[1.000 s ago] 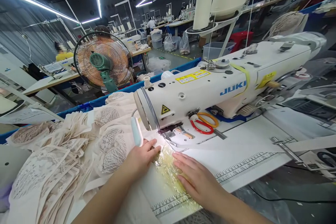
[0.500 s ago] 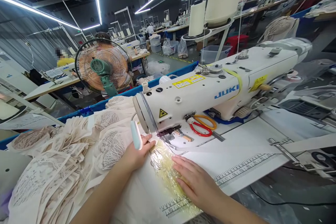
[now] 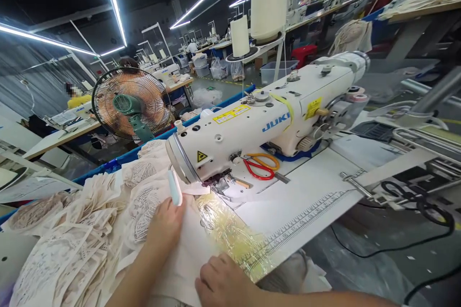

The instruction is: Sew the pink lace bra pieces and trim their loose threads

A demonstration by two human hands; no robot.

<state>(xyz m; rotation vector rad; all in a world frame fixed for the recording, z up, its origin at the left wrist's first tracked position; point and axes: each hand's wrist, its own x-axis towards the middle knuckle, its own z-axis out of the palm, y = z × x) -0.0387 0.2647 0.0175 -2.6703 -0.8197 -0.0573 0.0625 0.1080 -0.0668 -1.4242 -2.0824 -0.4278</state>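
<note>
A white sewing machine stands on a white table with a printed ruler. My left hand lies on pale fabric left of the needle area, its fingers bent beneath a light-blue handle-like piece. Near the table's front edge my right hand has its fingers curled at the fabric's edge; what they grip is hidden. Between the hands and the needle lies a shiny, yellowish clear film. Scissors with red and orange handles rest behind the needle area.
Stacks of cream lace pieces cover the left side. Behind them stands a fan. Thread cones rise above the machine. A metal rod attachment sits at the right. A person in yellow is far left.
My right hand has left the film, moved toward the table's front edge and curled its fingers. My left hand has drawn back from the needle area. The view has shifted right.
</note>
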